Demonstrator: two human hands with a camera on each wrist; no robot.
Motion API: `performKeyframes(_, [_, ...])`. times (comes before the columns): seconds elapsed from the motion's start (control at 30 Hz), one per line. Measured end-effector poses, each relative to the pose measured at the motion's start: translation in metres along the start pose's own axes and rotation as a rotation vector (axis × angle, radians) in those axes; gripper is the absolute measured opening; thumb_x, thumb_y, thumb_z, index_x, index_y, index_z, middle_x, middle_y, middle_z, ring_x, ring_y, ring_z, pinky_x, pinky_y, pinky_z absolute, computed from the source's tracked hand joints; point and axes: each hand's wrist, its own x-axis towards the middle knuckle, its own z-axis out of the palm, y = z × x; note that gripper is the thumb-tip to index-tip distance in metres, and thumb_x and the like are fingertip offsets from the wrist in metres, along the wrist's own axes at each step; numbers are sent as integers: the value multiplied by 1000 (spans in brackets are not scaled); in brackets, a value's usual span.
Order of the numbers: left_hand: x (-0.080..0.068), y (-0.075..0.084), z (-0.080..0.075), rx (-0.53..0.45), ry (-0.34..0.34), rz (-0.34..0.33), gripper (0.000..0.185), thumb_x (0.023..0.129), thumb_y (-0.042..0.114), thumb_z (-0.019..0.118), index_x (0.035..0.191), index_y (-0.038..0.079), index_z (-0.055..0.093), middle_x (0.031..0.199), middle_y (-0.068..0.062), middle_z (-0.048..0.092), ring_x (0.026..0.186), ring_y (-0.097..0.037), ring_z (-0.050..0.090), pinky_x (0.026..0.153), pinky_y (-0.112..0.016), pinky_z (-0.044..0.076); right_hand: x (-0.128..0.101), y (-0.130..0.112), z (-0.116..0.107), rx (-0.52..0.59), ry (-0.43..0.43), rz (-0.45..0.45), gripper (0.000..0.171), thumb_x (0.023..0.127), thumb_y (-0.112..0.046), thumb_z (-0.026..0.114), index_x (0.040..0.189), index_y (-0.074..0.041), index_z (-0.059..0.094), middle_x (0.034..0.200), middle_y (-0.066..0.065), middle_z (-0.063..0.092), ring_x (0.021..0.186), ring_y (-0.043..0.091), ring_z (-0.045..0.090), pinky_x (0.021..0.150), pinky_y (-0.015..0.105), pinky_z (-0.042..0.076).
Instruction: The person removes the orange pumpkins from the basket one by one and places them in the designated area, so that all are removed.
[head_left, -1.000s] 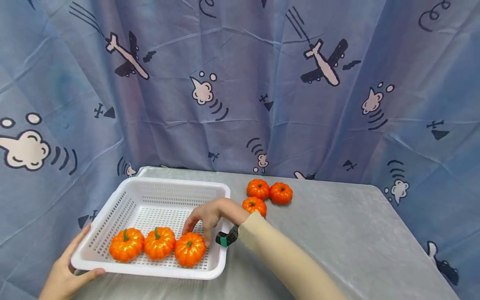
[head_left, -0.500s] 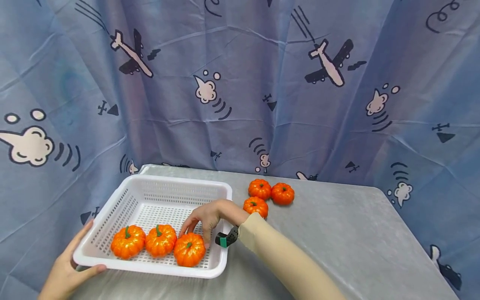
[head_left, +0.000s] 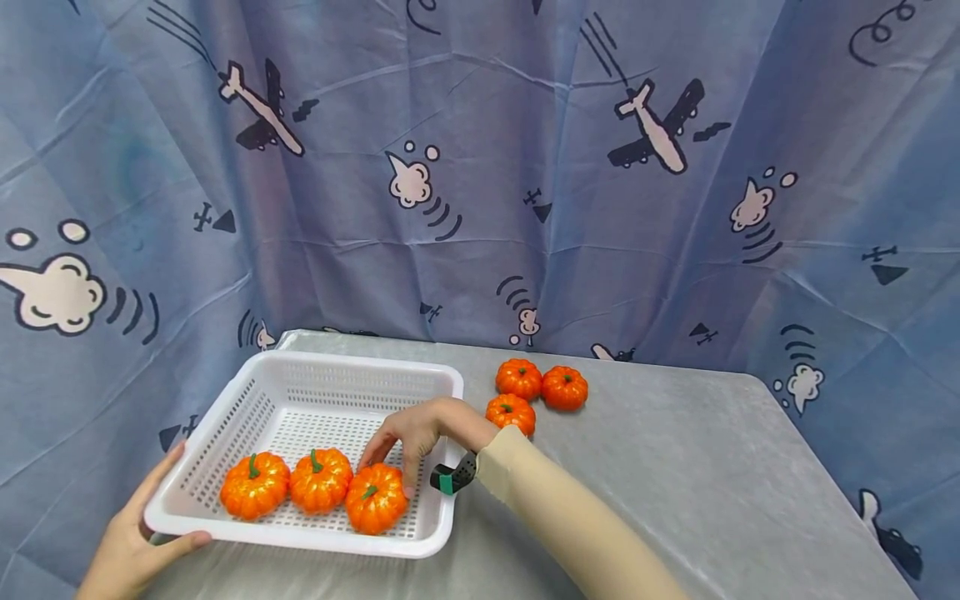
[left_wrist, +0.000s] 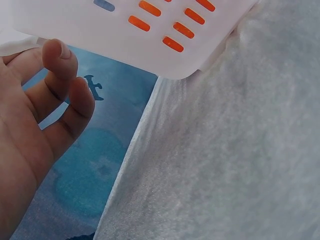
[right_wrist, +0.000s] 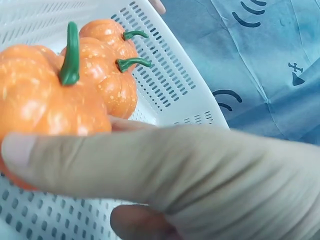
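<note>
Orange pumpkin [head_left: 376, 509] under right hand [head_left: 417, 433], fingers spread, tips touching it; left hand [head_left: 135, 542] pinches basket [head_left: 442, 385] corner.

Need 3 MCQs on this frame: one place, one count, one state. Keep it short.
1. Where are the loose pumpkins?
A) on the table, right of the basket
B) inside the basket
C) in the left hand

2. How many pumpkins lie in the white basket?
A) one
B) five
C) three

3. What is the right hand doing?
A) resting flat on the table
B) touching the nearest basket pumpkin
C) holding the curtain

Key: 1 A, they sit on the grey cloth outside the rim; 2 C, a row of three; 3 B, fingers lie against it.
</note>
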Motion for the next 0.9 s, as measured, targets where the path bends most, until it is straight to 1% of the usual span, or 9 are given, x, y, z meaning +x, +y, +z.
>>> performKeyframes(0.2, [0, 0, 0, -1, -2, 25, 121, 77, -6, 90, 172, 21, 20, 141, 41, 32, 109, 22, 44, 83, -1, 40, -7, -1, -5, -9, 17, -55, 74, 76, 1, 93, 144, -13, 67, 142, -3, 68, 131, 1, 55, 122, 32, 36])
performKeyframes(0.33, [0, 0, 0, -1, 2, 29, 122, 76, -7, 90, 172, 21, 20, 140, 42, 33, 108, 22, 45, 81, -1, 41, -14, -2, -10, -32, 58, -105, 74, 78, -6, 94, 146, -13, 65, 145, -3, 65, 135, 2, 54, 123, 36, 37])
performKeyframes(0.37, [0, -1, 0, -3, 5, 32, 122, 75, -8, 90, 172, 20, 21, 140, 41, 34, 108, 21, 45, 81, -1, 41, -17, -2, -10, -34, 73, -121, 75, 78, -8, 94, 147, -13, 65, 145, -3, 65, 135, 3, 54, 122, 37, 39])
performKeyframes(0.47, [0, -1, 1, -11, 13, 41, 122, 74, -10, 90, 171, 18, 22, 139, 41, 35, 107, 20, 46, 81, -1, 41, -26, -2, -12, -55, 125, -173, 73, 80, -13, 94, 147, -13, 65, 145, -3, 66, 132, 2, 56, 111, 35, 49])
performKeyframes(0.57, [1, -1, 1, -15, 19, 51, 123, 72, -12, 89, 171, 17, 23, 139, 41, 36, 107, 20, 48, 81, -2, 41, -37, -4, -12, -90, 195, -220, 72, 81, -18, 94, 146, -14, 65, 144, -3, 66, 131, 3, 58, 95, 29, 56])
performKeyframes(0.67, [0, 0, 1, -19, 23, 66, 123, 71, -14, 89, 171, 16, 24, 139, 41, 38, 107, 19, 49, 82, -2, 41, -48, -5, -10, -103, 275, -258, 71, 81, -22, 94, 145, -14, 66, 143, -4, 67, 119, 8, 61, 77, 21, 51])
performKeyframes(0.73, [0, 1, 1, -23, 25, 75, 123, 70, -14, 89, 170, 15, 24, 139, 41, 39, 107, 18, 50, 82, -2, 42, -55, -4, -8, -87, 326, -283, 71, 81, -22, 94, 145, -12, 66, 142, -3, 68, 98, 12, 61, 68, 19, 45])
performKeyframes(0.8, [0, 1, 1, -27, 26, 82, 123, 70, -15, 89, 170, 15, 25, 139, 40, 39, 107, 18, 50, 82, -2, 42, -61, -2, -4, -60, 375, -302, 71, 81, -21, 94, 145, -11, 66, 142, -1, 68, 75, 14, 53, 60, 20, 39])
performKeyframes(0.9, [0, 1, 1, -28, 26, 81, 123, 70, -15, 89, 170, 15, 25, 139, 40, 40, 106, 18, 51, 82, -2, 42, -70, 2, 3, -16, 462, -296, 70, 82, -21, 93, 146, -12, 66, 141, 1, 67, 55, 10, 36, 54, 20, 34])
